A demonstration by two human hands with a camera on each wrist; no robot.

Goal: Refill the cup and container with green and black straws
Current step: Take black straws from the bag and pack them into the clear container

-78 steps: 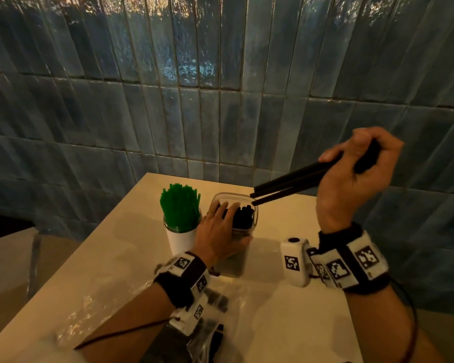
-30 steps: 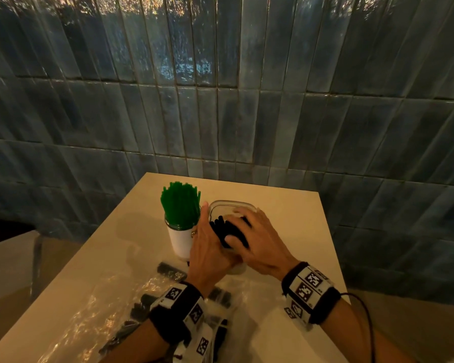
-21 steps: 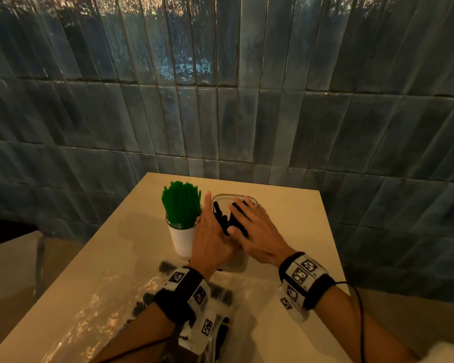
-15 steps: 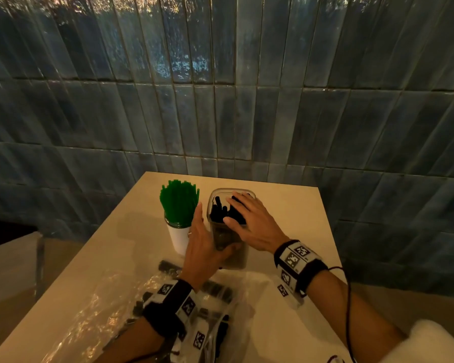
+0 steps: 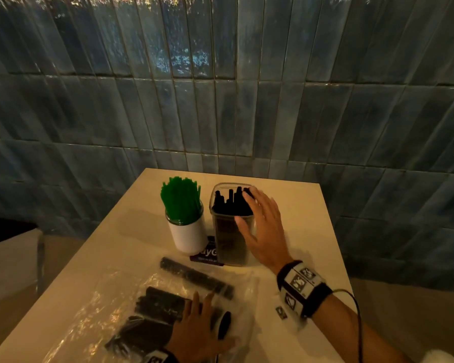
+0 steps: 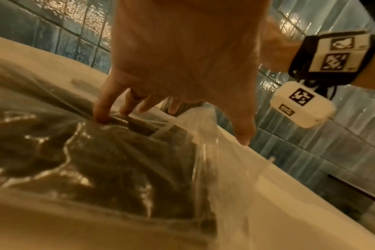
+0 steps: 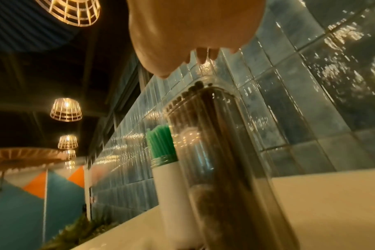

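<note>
From the head view, the left hand (image 5: 194, 334) has left the container (image 5: 231, 226), which it steadied half a second ago, and now lies flat with straight fingers on the plastic bag (image 5: 152, 305) of spare black straws (image 5: 165, 307) at the near edge of the counter (image 5: 294, 203). The right hand (image 5: 265, 229) stays beside the container, fingers spread and relaxed; its fingertips reach the black straw tops (image 5: 231, 203) standing in it, and it grips nothing. Just left of that hand and the container stands the white cup (image 5: 188, 234), packed with green straws (image 5: 181, 197), as before. A dark card (image 5: 207, 254) lies under the two vessels.

From the left wrist view, the left hand (image 6: 182, 55) presses down on the bag (image 6: 118, 160) with extended fingers (image 6: 102, 108); dark straws show through the plastic beneath them. The right wrist's band (image 6: 332, 55) hangs above, to the right.

From the right wrist view, the right hand (image 7: 193, 30) hovers open over the container (image 7: 220, 152), its fingertips (image 7: 202, 54) just above the rim. The cup (image 7: 171, 194) with green straws (image 7: 161, 142) stands left of the container, touching or nearly so.
</note>
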